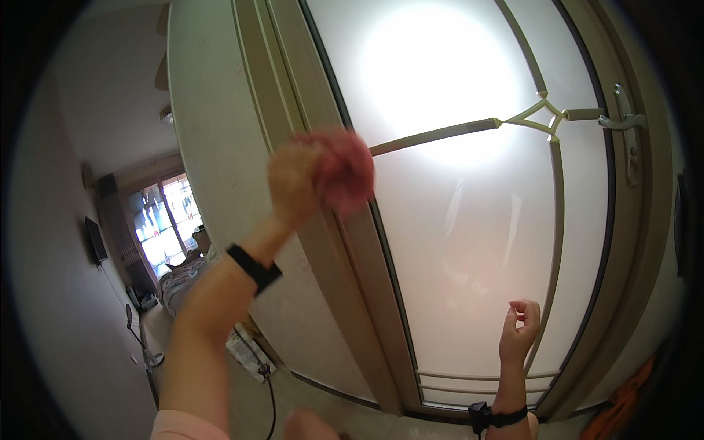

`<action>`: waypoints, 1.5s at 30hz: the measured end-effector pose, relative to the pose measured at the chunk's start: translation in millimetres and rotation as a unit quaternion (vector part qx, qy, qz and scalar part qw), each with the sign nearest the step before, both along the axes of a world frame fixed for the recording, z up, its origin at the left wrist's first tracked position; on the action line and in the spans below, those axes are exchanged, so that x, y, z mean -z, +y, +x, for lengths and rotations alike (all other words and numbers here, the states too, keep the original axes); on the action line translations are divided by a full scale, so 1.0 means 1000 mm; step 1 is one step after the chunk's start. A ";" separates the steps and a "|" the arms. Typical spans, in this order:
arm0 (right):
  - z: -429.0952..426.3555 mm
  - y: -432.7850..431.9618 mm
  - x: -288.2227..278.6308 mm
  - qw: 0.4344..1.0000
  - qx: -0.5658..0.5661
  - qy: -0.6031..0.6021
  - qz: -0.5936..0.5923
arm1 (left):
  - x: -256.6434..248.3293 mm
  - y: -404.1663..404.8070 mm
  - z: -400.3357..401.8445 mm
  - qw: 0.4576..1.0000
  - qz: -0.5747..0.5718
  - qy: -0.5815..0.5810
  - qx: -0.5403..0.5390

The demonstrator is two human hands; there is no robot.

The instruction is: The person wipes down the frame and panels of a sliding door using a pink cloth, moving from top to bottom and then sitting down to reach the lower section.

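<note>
My left hand (294, 179), blurred, grips a crumpled red cloth (349, 176). It is raised in front of the brown frame (352, 264) of a door with frosted glass panes (467, 247). Whether the cloth touches the frame cannot be made out. Lower right, my right hand (520, 330) is held up before the lower glass with its fingers loosely curled. It holds nothing, and a small gap shows between thumb and forefinger. Metal-coloured bars (434, 137) divide the glass and meet at a diamond-shaped ornament (536, 115).
A silver lever handle (624, 122) projects at the door's right side. Left of the door is a pale wall panel (220, 137). A black cable (271, 404) runs across the floor beside a white printed package (250, 352). An orange cloth (621, 401) lies lower right. A bed (181, 278) stands farther back.
</note>
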State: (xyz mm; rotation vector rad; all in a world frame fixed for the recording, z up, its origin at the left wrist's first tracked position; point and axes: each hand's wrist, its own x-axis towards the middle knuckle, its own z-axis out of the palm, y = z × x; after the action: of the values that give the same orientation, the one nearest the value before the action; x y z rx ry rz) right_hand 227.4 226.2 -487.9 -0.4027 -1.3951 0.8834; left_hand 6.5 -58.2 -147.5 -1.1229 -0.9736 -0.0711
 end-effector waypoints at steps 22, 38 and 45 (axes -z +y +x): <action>0.000 0.007 -0.003 0.998 0.055 -0.008 0.027 | -0.224 0.045 -0.066 0.964 0.167 -0.053 -0.198; 0.008 0.012 0.005 0.998 -0.045 0.027 -0.032 | 0.030 0.033 -0.016 0.974 0.111 -0.060 -0.186; 0.016 0.004 -0.001 0.996 -0.072 0.032 -0.047 | 0.155 0.012 -0.009 0.977 0.017 -0.136 -0.164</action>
State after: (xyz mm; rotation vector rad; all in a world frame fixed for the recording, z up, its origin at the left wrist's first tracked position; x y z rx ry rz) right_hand 243.1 230.3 -486.9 -0.3465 -1.3397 1.0743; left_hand -2.9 -45.8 -302.2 -0.9217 -1.3878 0.0279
